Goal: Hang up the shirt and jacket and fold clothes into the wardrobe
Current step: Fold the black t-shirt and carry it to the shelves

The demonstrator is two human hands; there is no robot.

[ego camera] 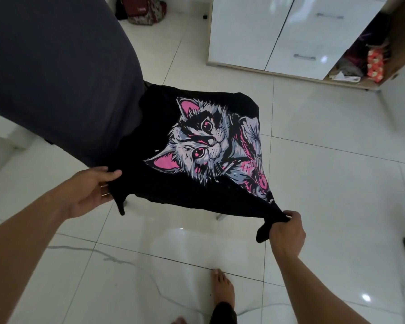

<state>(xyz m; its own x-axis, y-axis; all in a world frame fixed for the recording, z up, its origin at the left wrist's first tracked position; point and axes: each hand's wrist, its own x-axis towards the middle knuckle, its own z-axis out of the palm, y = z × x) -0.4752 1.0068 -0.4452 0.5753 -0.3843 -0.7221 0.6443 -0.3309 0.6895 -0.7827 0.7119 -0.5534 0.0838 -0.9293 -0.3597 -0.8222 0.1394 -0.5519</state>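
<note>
You are holding the black T-shirt [192,197] stretched out in the air between your two hands, above the white tiled floor [325,188]. Your left hand [91,190] pinches the shirt's near left edge, with the thumb lying on top of the cloth and the fingers underneath it. Your right hand [287,232] has its fingers curled tight round a bunched corner at the near right, and a short tail of black cloth hangs just below that grip.

The shirt lies face up, so the cat print [204,141] in grey, white and pink shows across its middle and right side. The cloth is pulled taut along the near edge between your hands. Its far left side meets the edge of a large dark grey surface [56,66] that fills the upper left; whether the shirt rests on it or passes under it cannot be told.

The wardrobe [255,38] stands on the floor beyond the shirt, at the upper right, well apart from it. Its glossy white fronts carry two metal handles [305,57]. To the right of them is an open compartment [360,64] with mixed clothes piled inside.

Some bags [145,8] sit on the floor at the top edge. Your bare foot [222,288] stands on the tiles at the bottom, below the shirt.
</note>
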